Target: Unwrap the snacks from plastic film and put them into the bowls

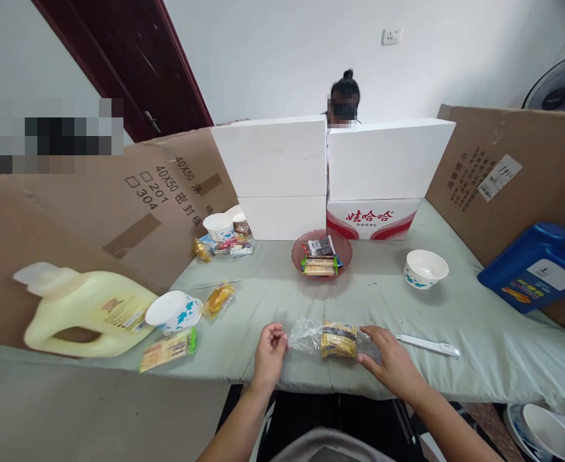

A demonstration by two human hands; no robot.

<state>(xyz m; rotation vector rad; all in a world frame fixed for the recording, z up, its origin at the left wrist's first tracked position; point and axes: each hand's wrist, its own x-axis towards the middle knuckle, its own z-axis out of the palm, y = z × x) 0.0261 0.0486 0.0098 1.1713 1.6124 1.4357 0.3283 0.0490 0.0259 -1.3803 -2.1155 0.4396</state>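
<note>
A clear plastic bag point(306, 335) with a yellow snack packet point(338, 339) inside lies near the table's front edge. My left hand point(269, 355) pinches the bag's left end with fingers closed. My right hand point(388, 360) holds the bag's right end, fingers curled on the plastic. A white flat tool point(429, 346) lies just right of my right hand. A red plate point(297, 256) holding several wrapped snacks sits behind the bag, at the table's middle.
A pale yellow jug point(83, 311), a blue-patterned bowl point(174, 312) and snack packets point(168, 349) lie at the left. A white bowl point(425, 268) and blue jug point(535, 266) stand at the right. White boxes point(272, 157) and cardboard walls point(513, 173) ring the table; a person sits behind.
</note>
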